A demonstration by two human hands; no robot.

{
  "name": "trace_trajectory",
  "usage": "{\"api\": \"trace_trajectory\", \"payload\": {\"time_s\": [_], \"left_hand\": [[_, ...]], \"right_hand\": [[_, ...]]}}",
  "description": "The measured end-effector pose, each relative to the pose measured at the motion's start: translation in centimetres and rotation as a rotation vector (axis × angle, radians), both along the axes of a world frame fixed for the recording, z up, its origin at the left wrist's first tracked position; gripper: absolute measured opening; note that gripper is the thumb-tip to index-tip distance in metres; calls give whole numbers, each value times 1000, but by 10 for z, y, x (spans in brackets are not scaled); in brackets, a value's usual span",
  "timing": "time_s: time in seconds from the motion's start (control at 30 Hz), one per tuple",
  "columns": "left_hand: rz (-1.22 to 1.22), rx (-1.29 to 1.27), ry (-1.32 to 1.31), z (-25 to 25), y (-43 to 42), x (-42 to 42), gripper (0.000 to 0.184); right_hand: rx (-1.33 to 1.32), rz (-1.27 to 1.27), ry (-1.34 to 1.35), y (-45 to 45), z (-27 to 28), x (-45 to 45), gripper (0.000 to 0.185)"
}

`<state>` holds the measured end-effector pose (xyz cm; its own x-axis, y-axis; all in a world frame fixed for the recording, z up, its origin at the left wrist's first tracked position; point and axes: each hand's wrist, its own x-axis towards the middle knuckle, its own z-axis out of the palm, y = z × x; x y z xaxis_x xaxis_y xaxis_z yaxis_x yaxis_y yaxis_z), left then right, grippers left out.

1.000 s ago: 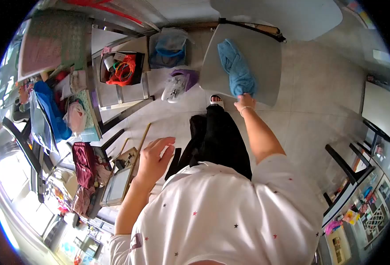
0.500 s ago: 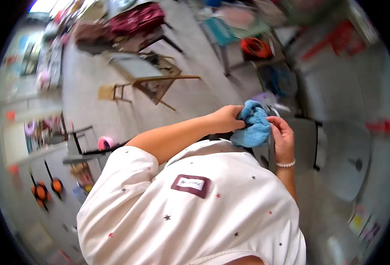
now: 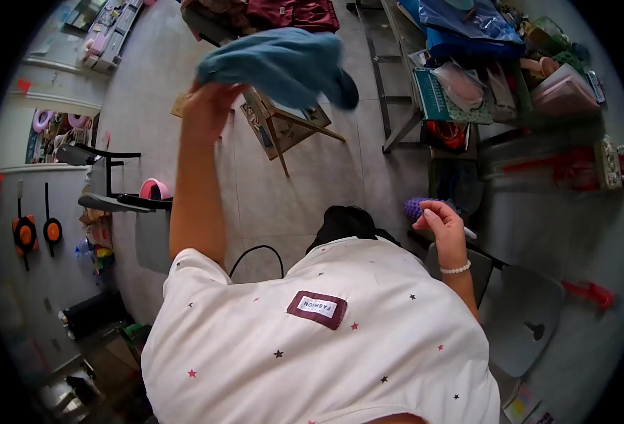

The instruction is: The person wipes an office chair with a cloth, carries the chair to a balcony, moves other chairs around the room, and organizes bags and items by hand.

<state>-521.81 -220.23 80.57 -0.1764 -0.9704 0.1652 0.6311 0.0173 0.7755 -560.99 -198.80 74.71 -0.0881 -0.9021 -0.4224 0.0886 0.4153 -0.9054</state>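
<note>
A blue cloth (image 3: 276, 67) hangs out to the right from my left hand (image 3: 216, 102), whose fingers are closed on its left end. It is stretched out in the air, partly in front of the small wooden-framed table (image 3: 301, 121). My right hand (image 3: 445, 222), with a white bead bracelet (image 3: 456, 268) at the wrist, is held at chest height on the right. Its thumb and fingers are pinched together, and nothing shows between them. Behind those fingertips is a purple knobbly object (image 3: 416, 207); a white handle-like end shows past the hand.
Grey chairs (image 3: 531, 318) stand right and left. At upper right, a shelf holds books (image 3: 430, 95), bags and a blue plastic package (image 3: 471, 35). A dark red bag (image 3: 294, 14) lies at the top. A pink round container (image 3: 154, 189) sits at left.
My left hand has moved up and left with the blue cloth, which was bunched between both hands and is now spread out. The right hand has let go of it. My view has shifted.
</note>
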Motion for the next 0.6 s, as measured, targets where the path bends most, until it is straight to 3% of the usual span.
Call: {"api": "trace_trajectory", "payload": {"time_s": [0.1, 0.2, 0.23, 0.27, 0.33, 0.43, 0.5, 0.6], "left_hand": [[190, 112, 34, -15, -7, 64, 28], [360, 437, 197, -73, -16, 125, 31], [495, 653, 303, -91, -17, 142, 32], [601, 763, 135, -120, -11, 162, 47], [529, 1244, 152, -150, 4, 176, 81], [543, 1220, -4, -170, 16, 99, 58], [340, 1258, -69, -184, 14, 30, 44], [6, 1168, -238, -179, 40, -49, 32]], "right_hand": [[-20, 31, 32, -3, 7, 9, 17], [-19, 44, -2, -5, 3, -1, 18], [-12, 40, 7, -3, 6, -3, 19], [-46, 42, 57, 1, 7, -4, 20], [-56, 84, 196, 2, 10, -3, 21], [-161, -7, 378, 11, 13, 1, 20], [-213, -41, 508, 19, 8, -10, 20], [-139, 20, 481, 52, 22, -45, 20]]}}
